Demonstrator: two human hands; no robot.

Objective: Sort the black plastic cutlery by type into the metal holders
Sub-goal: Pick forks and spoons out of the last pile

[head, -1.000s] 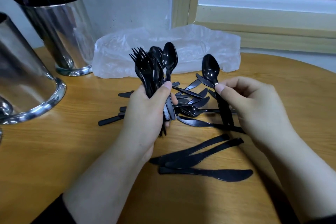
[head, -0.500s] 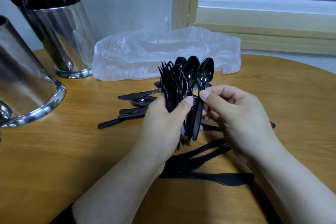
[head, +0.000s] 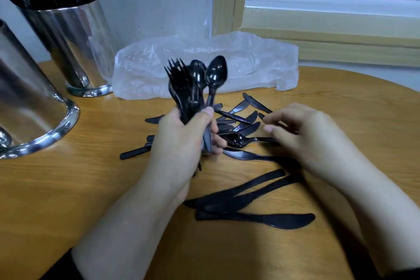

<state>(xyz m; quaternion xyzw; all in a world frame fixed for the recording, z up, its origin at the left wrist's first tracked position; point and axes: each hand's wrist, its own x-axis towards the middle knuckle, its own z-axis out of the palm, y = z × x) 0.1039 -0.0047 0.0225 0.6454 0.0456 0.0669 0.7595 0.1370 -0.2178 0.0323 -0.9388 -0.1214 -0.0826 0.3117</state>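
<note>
My left hand (head: 181, 143) grips an upright bunch of black forks and spoons (head: 195, 84) above the table. My right hand (head: 304, 136) hovers empty over the loose pile of black cutlery (head: 241, 120), its fingers loosely curled. A single spoon (head: 238, 140) lies just left of its fingertips. Three knives (head: 250, 198) lie together nearer to me. A tall metal holder (head: 75, 48) at the back left is full of black spoons. A second, larger metal holder (head: 27, 116) stands at the left edge, its contents hidden.
A crumpled clear plastic bag (head: 204, 68) lies behind the pile against the wall. The round wooden table (head: 68, 188) curves away at the right. A window frame (head: 329, 36) runs along the back right.
My right hand passed its spoon into the left hand's bunch, let go, and moved back right over the pile. The left hand shifted left with the bunch.
</note>
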